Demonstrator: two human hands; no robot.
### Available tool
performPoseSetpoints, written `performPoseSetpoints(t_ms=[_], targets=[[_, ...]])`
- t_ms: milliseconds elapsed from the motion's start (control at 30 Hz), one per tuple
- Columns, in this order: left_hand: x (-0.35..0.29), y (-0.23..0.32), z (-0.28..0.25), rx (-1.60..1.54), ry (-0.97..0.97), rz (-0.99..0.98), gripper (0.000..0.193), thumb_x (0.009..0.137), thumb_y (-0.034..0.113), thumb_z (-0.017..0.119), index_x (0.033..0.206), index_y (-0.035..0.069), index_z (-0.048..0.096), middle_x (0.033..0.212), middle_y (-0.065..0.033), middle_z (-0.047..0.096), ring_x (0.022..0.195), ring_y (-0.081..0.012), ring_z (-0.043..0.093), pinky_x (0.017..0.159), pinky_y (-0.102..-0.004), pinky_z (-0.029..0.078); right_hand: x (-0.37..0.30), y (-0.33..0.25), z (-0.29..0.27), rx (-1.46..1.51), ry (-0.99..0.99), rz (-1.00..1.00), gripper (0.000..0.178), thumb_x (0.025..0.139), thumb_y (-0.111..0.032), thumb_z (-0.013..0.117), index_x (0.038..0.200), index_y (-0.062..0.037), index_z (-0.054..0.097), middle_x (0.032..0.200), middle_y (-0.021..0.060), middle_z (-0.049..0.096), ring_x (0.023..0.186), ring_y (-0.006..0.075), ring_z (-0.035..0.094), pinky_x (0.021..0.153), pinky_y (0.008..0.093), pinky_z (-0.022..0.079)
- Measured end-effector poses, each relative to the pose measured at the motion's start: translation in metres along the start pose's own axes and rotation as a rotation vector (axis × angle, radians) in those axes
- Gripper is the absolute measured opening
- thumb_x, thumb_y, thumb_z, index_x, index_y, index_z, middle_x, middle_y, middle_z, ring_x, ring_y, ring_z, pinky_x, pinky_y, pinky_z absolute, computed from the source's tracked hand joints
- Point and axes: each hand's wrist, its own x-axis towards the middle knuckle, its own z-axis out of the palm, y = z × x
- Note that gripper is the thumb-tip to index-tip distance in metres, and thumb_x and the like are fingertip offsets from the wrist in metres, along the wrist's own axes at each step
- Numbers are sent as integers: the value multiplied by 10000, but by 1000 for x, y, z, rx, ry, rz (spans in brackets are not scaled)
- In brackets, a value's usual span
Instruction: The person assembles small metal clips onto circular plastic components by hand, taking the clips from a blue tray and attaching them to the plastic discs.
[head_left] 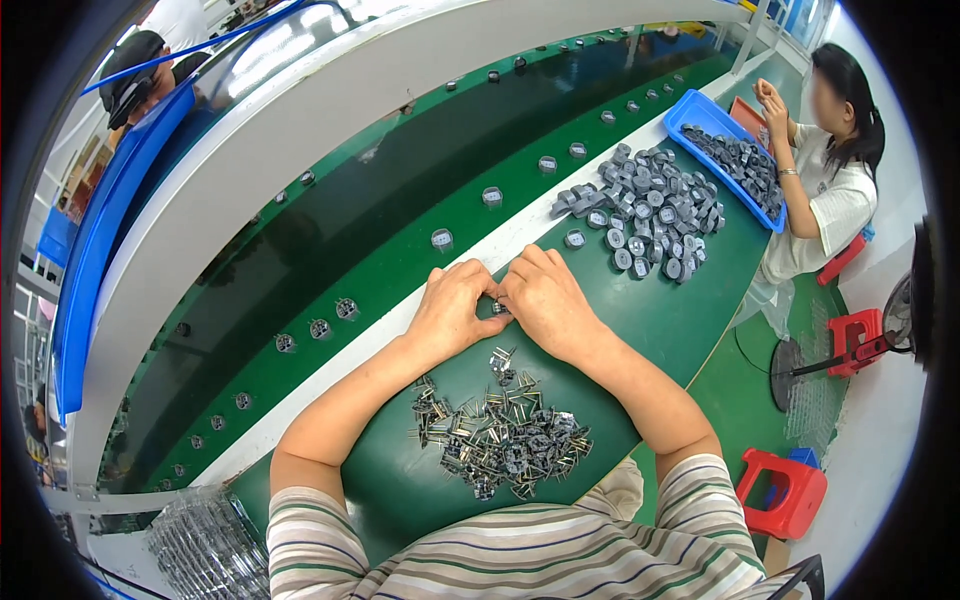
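Observation:
My left hand [452, 308] and my right hand [548, 302] meet over the green table [385, 500]. Their fingers close together on a small dark part with bright metal [499, 308], mostly hidden between the fingertips. Just below the hands lies a loose plug insert [502, 362] with metal pins. Nearer to me is a heap of similar black plug inserts with brass-coloured pins [510, 445]. Beyond my right hand spreads a heap of grey round plastic housings [655, 215], with one single housing [574, 239] lying apart, closest to that hand.
A green conveyor belt [400, 275] carries spaced round pieces beyond the white ledge [385, 328]. At right, a person [825, 180] works beside a blue tray [690, 112] of grey housings. Stacked clear plastic trays [205, 540] stand lower left; a red stool [785, 495] stands right.

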Motion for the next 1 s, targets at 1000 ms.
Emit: performPoseSetpoints(t_ms=[1000], targets=[[14, -64, -39, 419, 178, -107, 269, 835, 230, 835, 1064, 106, 771, 1032, -40, 690, 1070, -240, 620, 963, -496, 374, -8, 41, -17, 134, -13, 33, 88, 827, -137, 815, 815, -91, 742, 829, 6, 690, 902, 210, 617, 886, 392, 437]])
